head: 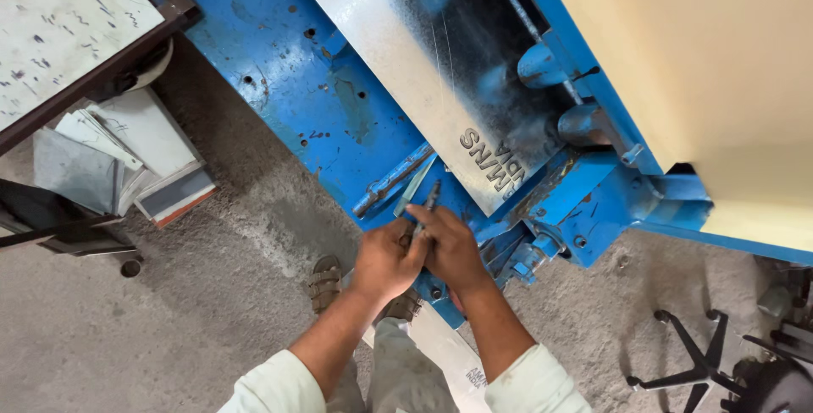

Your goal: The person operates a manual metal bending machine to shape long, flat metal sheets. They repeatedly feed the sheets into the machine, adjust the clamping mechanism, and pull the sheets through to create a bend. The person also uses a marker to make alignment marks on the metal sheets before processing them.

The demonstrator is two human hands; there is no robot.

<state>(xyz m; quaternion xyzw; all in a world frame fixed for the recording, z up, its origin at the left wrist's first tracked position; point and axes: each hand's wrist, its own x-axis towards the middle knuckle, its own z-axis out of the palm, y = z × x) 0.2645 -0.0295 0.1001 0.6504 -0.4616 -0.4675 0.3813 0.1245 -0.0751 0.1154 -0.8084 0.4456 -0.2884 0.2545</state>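
I see a bright blue machine bed [288, 66], a dull silver metal sheet [398, 57], speckled grey floor [127, 337], cream panel [720, 66].

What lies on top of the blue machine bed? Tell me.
A shiny metal sheet lies across the blue machine bed. Nearer, the left hand and right hand rest at its edge, the right holding a pen. Whatever is beneath the sheet is covered.
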